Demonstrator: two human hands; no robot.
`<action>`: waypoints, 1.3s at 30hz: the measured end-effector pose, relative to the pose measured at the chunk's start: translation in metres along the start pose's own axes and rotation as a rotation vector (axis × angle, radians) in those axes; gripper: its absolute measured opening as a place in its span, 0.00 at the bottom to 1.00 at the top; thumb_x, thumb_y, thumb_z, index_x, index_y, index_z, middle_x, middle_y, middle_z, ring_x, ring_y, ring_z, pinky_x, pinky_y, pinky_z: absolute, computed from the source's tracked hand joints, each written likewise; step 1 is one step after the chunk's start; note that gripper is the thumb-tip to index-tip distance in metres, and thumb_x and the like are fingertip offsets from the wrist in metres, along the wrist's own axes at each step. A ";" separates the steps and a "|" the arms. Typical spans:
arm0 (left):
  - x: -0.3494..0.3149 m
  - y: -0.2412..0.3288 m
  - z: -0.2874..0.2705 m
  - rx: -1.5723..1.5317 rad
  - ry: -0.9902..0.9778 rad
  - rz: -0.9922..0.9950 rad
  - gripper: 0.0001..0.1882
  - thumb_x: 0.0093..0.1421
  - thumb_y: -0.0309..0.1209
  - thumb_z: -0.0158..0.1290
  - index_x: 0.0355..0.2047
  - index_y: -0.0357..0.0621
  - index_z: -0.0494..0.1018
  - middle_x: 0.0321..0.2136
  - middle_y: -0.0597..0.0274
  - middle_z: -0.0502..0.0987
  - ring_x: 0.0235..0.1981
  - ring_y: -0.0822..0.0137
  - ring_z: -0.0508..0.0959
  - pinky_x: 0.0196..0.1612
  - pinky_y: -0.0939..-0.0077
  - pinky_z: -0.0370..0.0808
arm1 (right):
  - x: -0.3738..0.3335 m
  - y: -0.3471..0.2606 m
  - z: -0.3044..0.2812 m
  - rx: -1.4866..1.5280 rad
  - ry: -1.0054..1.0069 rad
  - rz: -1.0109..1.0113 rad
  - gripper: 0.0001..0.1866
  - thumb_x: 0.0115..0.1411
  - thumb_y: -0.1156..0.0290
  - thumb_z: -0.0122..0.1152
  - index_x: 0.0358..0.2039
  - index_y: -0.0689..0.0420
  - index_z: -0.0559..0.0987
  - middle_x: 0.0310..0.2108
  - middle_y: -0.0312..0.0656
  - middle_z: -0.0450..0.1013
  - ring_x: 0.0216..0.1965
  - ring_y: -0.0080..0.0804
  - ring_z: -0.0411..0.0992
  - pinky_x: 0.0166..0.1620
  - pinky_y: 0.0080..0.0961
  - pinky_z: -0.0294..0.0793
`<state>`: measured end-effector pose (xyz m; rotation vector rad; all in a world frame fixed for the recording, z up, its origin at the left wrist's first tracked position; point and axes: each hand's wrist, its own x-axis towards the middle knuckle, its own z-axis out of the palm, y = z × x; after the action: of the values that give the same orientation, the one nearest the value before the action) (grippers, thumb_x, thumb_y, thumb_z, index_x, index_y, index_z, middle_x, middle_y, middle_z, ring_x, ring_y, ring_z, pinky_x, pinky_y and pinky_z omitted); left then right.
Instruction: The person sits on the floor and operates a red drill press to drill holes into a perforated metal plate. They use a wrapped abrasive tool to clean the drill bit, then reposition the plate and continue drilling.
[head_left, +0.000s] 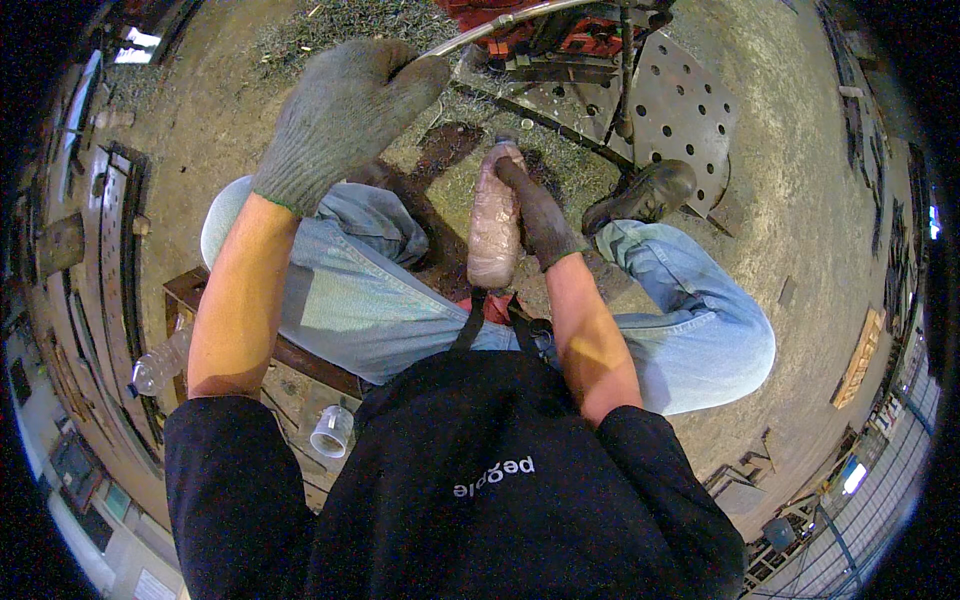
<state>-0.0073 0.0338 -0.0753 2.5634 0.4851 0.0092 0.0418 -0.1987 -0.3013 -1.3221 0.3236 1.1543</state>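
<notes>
My left hand (345,115), in a grey knitted glove, is closed round the near end of a long metal bar (490,30). The bar runs off to the upper right, over a red machine (490,12). Lower down, between my knees, my right hand (545,213) in a darker glove grips a clear plastic bottle (495,235). Cloudy pinkish-brown contents fill most of it. Its capped end points away from me, and my thumb lies near the neck. Part of the right hand is hidden by the bottle.
A perforated steel plate (690,110) leans right of the machine, near my boot (655,190). Metal shavings (330,35) cover the floor ahead. By my left side are an empty clear bottle (160,365) and a plastic cup (332,432). Long metal stock (115,220) lies far left.
</notes>
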 end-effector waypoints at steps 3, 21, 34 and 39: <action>-0.001 -0.001 0.000 0.011 -0.006 -0.015 0.21 0.65 0.47 0.52 0.32 0.39 0.76 0.19 0.58 0.75 0.22 0.68 0.74 0.28 0.68 0.71 | -0.014 -0.011 0.012 0.043 0.006 0.009 0.29 0.60 0.46 0.64 0.50 0.58 0.78 0.38 0.40 0.78 0.35 0.30 0.77 0.42 0.28 0.77; -0.001 -0.001 0.000 -0.012 -0.007 -0.003 0.22 0.65 0.49 0.52 0.33 0.38 0.77 0.20 0.59 0.75 0.22 0.68 0.75 0.28 0.68 0.71 | 0.015 0.008 -0.015 -0.193 0.043 0.039 0.25 0.60 0.45 0.65 0.40 0.57 0.81 0.31 0.36 0.76 0.28 0.25 0.73 0.35 0.25 0.74; -0.003 0.002 -0.002 -0.083 0.001 -0.081 0.27 0.61 0.53 0.50 0.31 0.38 0.79 0.24 0.44 0.77 0.28 0.45 0.79 0.34 0.54 0.73 | -0.023 -0.023 0.017 0.061 0.015 0.093 0.26 0.60 0.44 0.65 0.41 0.56 0.81 0.31 0.35 0.76 0.30 0.24 0.73 0.37 0.25 0.74; 0.001 0.006 0.002 -0.067 0.017 -0.015 0.26 0.61 0.53 0.51 0.30 0.38 0.79 0.24 0.43 0.76 0.29 0.45 0.78 0.34 0.54 0.72 | 0.016 0.013 -0.019 -0.180 0.032 0.026 0.34 0.57 0.39 0.62 0.48 0.59 0.80 0.39 0.42 0.77 0.38 0.31 0.74 0.46 0.29 0.72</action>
<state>-0.0044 0.0289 -0.0739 2.4955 0.5025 0.0409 0.0463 -0.2101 -0.3269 -1.4991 0.2652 1.2069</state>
